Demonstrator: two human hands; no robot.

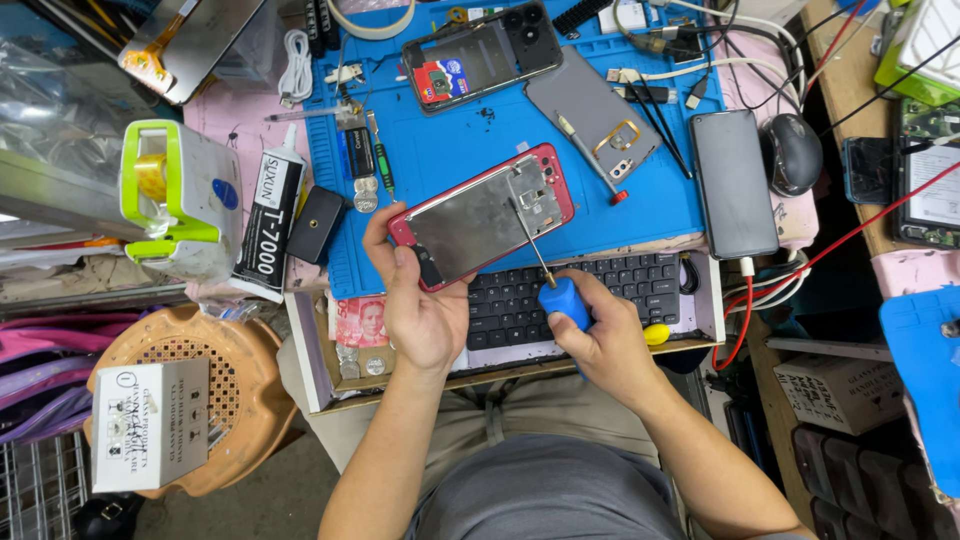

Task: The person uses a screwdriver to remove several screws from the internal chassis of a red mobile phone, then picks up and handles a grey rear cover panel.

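Head view, looking down at one person's two bare hands over a crowded repair bench. The right hand (pixel 605 340) has its fingers wrapped tight around the blue handle of one screwdriver (pixel 553 285); its thin shaft runs up and away from the fingers, and the tip rests on the inside of an opened phone near its far end. The left hand (pixel 420 305) clamps the near end of that red-framed phone (pixel 480 215), thumb on the near edge, fingers curled over the far edge. The phone is held tilted above one black keyboard (pixel 600 290), which the hands and phone partly hide.

Just left of the left hand's fingers lie one banknote (pixel 360 322), a few coins and one black tube of glue (pixel 270 215). Beyond the fingers spreads one blue work mat (pixel 470 125), bearing one grey back cover (pixel 590 110) and a second opened phone (pixel 485 55). Right of the right hand's fingers, farther off, lie one dark phone (pixel 733 180) face up and one black mouse (pixel 792 152). The small screws are too fine to make out, and the picture's edge cuts off the bench at the right.
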